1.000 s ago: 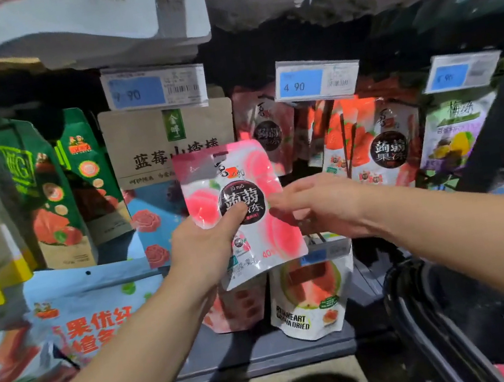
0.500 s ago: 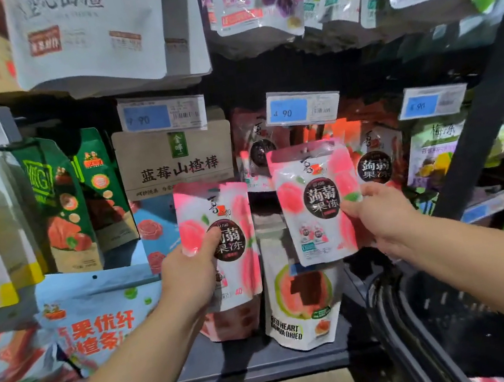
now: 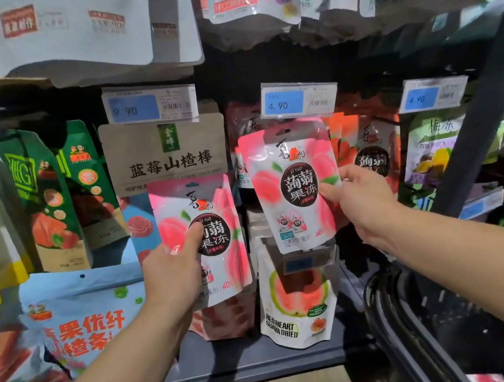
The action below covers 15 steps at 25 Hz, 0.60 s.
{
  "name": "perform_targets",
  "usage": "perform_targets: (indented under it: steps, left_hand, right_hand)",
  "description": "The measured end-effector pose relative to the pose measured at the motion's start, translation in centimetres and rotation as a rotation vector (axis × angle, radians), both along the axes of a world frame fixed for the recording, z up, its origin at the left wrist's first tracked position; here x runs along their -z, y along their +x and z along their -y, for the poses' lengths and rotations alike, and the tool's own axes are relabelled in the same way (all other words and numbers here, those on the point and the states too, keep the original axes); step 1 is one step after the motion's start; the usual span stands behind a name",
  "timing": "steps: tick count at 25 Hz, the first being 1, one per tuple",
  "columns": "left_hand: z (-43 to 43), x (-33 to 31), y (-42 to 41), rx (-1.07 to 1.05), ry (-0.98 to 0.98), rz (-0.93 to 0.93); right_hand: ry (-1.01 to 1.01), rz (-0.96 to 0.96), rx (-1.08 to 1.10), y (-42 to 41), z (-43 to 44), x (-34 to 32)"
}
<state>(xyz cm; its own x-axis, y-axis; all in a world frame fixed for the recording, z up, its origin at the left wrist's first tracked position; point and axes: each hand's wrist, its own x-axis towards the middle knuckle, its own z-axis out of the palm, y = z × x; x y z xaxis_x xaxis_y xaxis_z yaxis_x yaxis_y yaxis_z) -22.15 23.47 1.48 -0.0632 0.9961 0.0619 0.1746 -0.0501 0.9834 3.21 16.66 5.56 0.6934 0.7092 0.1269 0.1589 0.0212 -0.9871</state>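
Note:
I hold two matching pink-and-white peach jelly pouches in front of a shop rack. My left hand grips the lower left pouch, thumb across its dark round label. My right hand pinches the right edge of the second pouch, which is raised just under the 4.90 price tag. Its top sits level with the hanging row of similar red pouches behind it.
A brown hawthorn bag and green bags hang at the left. A guava pouch stands on the grey shelf. A dark shopping basket sits at the lower right. A black rack post slants up the right side.
One second ago both hands were together on the pouches. They have since separated: my right hand carried one pouch up and right toward the hanging row, while my left hand kept the other lower.

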Motion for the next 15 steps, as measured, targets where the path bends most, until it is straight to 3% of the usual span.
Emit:
perform_targets:
  steps: [7, 15]
  left_hand:
    - [0.5, 0.2, -0.4, 0.035, -0.002, 0.095]
    - [0.7, -0.3, -0.1, 0.069, 0.007, 0.084]
  right_hand:
    - [0.034, -0.037, -0.04, -0.9, 1.2, 0.4]
    - [0.043, -0.043, 0.08, -1.0, -1.5, -0.7]
